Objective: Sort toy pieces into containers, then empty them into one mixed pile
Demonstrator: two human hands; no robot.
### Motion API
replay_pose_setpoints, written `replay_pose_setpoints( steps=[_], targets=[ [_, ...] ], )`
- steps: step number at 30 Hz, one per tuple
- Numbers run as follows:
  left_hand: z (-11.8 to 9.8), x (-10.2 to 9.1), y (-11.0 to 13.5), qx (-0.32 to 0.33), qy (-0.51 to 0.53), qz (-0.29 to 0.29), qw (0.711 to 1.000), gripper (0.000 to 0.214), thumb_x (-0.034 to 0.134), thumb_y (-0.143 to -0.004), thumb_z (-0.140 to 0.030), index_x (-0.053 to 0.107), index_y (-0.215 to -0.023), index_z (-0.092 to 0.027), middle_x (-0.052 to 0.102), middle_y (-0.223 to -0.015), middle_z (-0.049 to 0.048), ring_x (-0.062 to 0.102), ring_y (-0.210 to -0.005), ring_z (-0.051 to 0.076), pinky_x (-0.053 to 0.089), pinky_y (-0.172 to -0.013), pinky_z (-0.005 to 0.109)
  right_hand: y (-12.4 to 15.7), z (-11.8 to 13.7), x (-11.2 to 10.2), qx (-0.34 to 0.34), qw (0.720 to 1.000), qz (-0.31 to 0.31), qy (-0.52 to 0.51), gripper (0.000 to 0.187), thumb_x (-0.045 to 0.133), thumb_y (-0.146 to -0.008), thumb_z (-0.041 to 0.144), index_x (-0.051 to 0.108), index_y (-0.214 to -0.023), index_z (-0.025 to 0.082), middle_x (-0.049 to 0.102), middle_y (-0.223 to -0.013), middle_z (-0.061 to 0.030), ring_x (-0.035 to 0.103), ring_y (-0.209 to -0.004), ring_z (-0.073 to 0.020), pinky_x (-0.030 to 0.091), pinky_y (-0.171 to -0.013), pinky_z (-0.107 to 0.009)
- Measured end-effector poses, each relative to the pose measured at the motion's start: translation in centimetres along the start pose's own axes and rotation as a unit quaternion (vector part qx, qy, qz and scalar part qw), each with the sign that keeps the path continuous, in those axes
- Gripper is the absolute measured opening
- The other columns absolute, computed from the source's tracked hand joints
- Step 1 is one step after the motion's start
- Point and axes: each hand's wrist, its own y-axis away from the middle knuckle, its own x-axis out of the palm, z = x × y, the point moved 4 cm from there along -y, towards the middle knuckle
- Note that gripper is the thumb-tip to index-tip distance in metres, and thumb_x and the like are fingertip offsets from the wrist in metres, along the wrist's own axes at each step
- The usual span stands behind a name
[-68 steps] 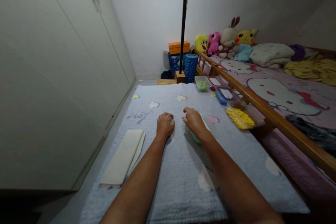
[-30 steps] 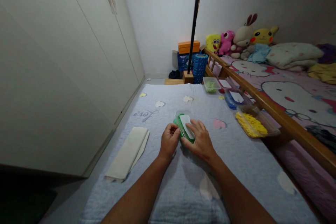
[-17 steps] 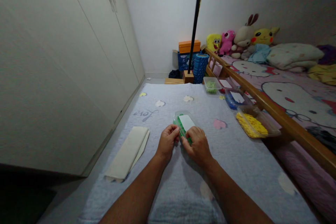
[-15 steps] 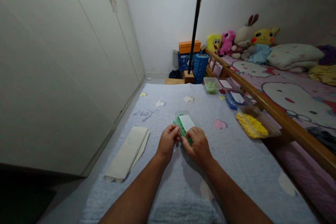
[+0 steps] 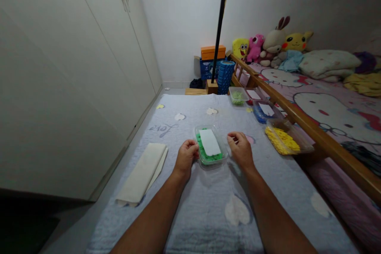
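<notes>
A clear plastic container (image 5: 222, 143) stands on the cloth-covered table in front of me. Green pieces (image 5: 214, 158) fill it, too small to make out singly, and a white card (image 5: 209, 142) lies over them, on or beneath the lid. My left hand (image 5: 185, 156) is closed at the container's left edge, its thumb and fingertips pinching the rim. To the right of the container, slightly apart from it, my right hand (image 5: 241, 151) hovers with loosely bent fingers and nothing in them.
A folded cream cloth (image 5: 143, 174) lies at the left. Along the bed rail (image 5: 268, 91) stand clear containers with yellow pieces (image 5: 281, 141), blue pieces (image 5: 260, 117), red contents (image 5: 249, 102) and light green pieces (image 5: 238, 98). A black pole (image 5: 218, 31) rises beyond the table.
My right hand has left the container and moved to the right. Both hands were over its near end; now the card and green pieces show fully. My left hand stays at the left edge.
</notes>
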Motion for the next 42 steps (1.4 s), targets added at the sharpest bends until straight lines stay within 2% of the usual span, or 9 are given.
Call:
replay_pose_setpoints(
  steps=[3, 6, 10, 13, 19, 27, 30, 36, 42],
  targets=[
    [0.0, -0.6, -0.4, -0.001, -0.002, -0.029, 1.0, 0.029, 0.07, -0.062, -0.031, 0.054, -0.082, -0.02, 0.051, -0.055, -0.0079, 0.045, -0.046, 0.007, 0.034, -0.048, 0.019, -2.2, -2.0, 1.3, 0.043, 0.997, 0.058, 0.01, 0.032, 0.057, -0.079, 0.037, 0.071, -0.099, 0.016, 0.07, -0.1, -0.011, 0.063, -0.084, -0.0214, 0.051, -0.084, -0.037],
    [-0.1, -0.7, -0.7, 0.016, -0.007, -0.036, 0.999, 0.032, 0.069, -0.063, -0.03, 0.055, -0.089, -0.02, 0.051, -0.055, -0.009, 0.044, -0.045, 0.008, 0.034, -0.048, 0.019, -4.7, -2.0, 3.3, 0.041, 0.993, 0.101, 0.032, 0.035, 0.057, -0.08, 0.034, 0.072, -0.106, 0.015, 0.07, -0.105, -0.0107, 0.064, -0.086, -0.0196, 0.051, -0.085, -0.035],
    [0.0, -0.5, -0.6, 0.037, -0.031, -0.031, 0.998, 0.034, 0.068, -0.067, -0.032, 0.055, -0.096, -0.02, 0.049, -0.052, -0.0098, 0.043, -0.046, 0.008, 0.035, -0.049, 0.019, -6.9, -0.8, 5.9, 0.014, 0.982, 0.157, 0.104, 0.025, 0.057, -0.082, 0.026, 0.074, -0.094, 0.014, 0.071, -0.089, -0.0067, 0.062, -0.081, -0.0182, 0.048, -0.08, -0.03],
    [0.3, -0.4, -0.5, 0.029, -0.038, -0.02, 0.999, 0.037, 0.069, -0.068, -0.036, 0.055, -0.099, -0.02, 0.05, -0.053, -0.0098, 0.044, -0.045, 0.008, 0.034, -0.049, 0.019, -7.2, 0.0, 6.8, -0.02, 0.979, 0.137, 0.146, 0.02, 0.055, -0.081, 0.02, 0.074, -0.088, 0.015, 0.07, -0.086, -0.0062, 0.061, -0.081, -0.0181, 0.046, -0.08, -0.03],
    [0.4, -0.2, -0.4, 0.016, -0.019, -0.012, 1.0, 0.041, 0.072, -0.067, -0.037, 0.055, -0.101, -0.021, 0.051, -0.055, -0.0097, 0.045, -0.046, 0.008, 0.036, -0.05, 0.019, -6.0, 1.1, 6.3, -0.102, 0.975, 0.044, 0.195, 0.022, 0.052, -0.087, 0.018, 0.073, -0.094, 0.017, 0.064, -0.097, -0.0104, 0.056, -0.097, -0.0238, 0.044, -0.093, -0.036],
    [0.4, -0.1, -0.4, 0.022, -0.003, -0.001, 1.0, 0.041, 0.071, -0.068, -0.035, 0.054, -0.102, -0.021, 0.051, -0.055, -0.01, 0.045, -0.046, 0.008, 0.035, -0.049, 0.02, -5.6, 2.6, 5.6, -0.132, 0.969, 0.033, 0.205, 0.024, 0.047, -0.09, 0.015, 0.069, -0.098, 0.016, 0.061, -0.102, -0.012, 0.052, -0.102, -0.0252, 0.041, -0.095, -0.034],
    [0.7, -0.2, -0.5, 0.02, 0.011, 0.006, 1.0, 0.04, 0.071, -0.07, -0.035, 0.055, -0.103, -0.02, 0.05, -0.054, -0.01, 0.044, -0.046, 0.008, 0.034, -0.049, 0.019, -5.7, 2.7, 5.6, -0.113, 0.972, 0.035, 0.201, 0.023, 0.044, -0.09, 0.014, 0.064, -0.099, 0.015, 0.063, -0.102, -0.0125, 0.056, -0.1, -0.0244, 0.041, -0.091, -0.032],
    [0.9, -0.1, -0.8, -0.001, 0.028, 0.015, 1.0, 0.045, 0.076, -0.068, -0.04, 0.057, -0.102, -0.019, 0.054, -0.06, -0.0078, 0.049, -0.051, 0.008, 0.04, -0.052, 0.02, -5.6, 2.6, 5.5, -0.009, 0.965, 0.064, 0.254, 0.028, 0.034, -0.098, 0.022, 0.057, -0.113, 0.015, 0.068, -0.086, -0.0104, 0.062, -0.076, -0.0243, 0.036, -0.07, -0.031],
    [0.5, 0.0, -0.6, -0.005, 0.057, 0.021, 0.998, 0.043, 0.073, -0.072, -0.047, 0.057, -0.1, -0.019, 0.055, -0.063, -0.0073, 0.05, -0.049, 0.007, 0.04, -0.05, 0.018, -5.5, 3.0, 4.9, -0.012, 0.97, 0.043, 0.237, 0.025, 0.034, -0.098, 0.021, 0.054, -0.11, 0.015, 0.07, -0.084, -0.0105, 0.062, -0.072, -0.0237, 0.034, -0.066, -0.03]
  ],
)
